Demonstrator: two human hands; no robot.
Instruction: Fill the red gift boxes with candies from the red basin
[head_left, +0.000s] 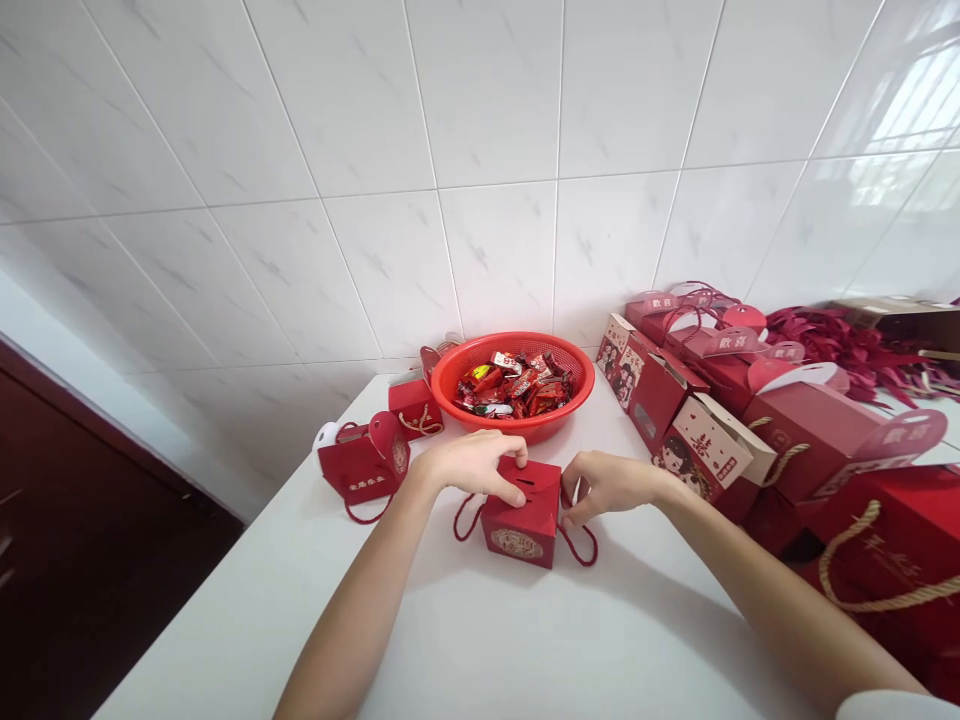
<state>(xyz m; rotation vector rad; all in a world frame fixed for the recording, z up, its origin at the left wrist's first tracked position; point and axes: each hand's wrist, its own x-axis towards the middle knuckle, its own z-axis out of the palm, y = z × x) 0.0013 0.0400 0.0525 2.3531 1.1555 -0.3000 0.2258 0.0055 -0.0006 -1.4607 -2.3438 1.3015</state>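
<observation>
A small red box (523,510) with a round gold emblem on its front stands on the white table (480,640). Its top is folded flat and shows slots, and a dark red cord loop hangs at either side. My left hand (480,465) lies over the box, thumb and fingertips on its top, with the fingers apart. At the box's right side my right hand (600,487) has its fingers curled near the cord; what they pinch there is too small to tell.
Behind the box is a red basket (514,425) of wrapped candies. Two red boxes (360,465) with cords stand to the left. Several larger red boxes (814,420) crowd the right side, with dark red ribbons (832,345) behind them. A tiled wall (495,120) borders the table.
</observation>
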